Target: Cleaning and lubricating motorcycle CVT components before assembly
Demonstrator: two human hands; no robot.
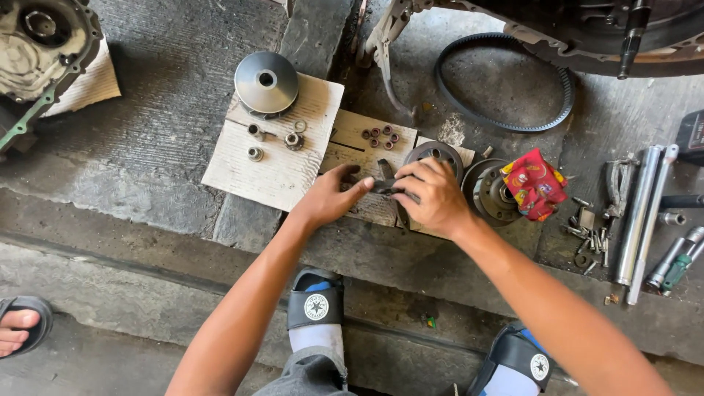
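Both hands meet over a small dark metal part at frame centre.

Right hand [434,196] has its grip clenched over the dark metal part [384,183], fingers curled on top; left hand [331,196] pinches its near end, thumb pointing right. The part sits between the two grips, just above the cardboard sheet [282,165] — possibly touching it, hard to tell. Small rollers [379,137] lie just above; a red cloth [535,185] rests to the right.
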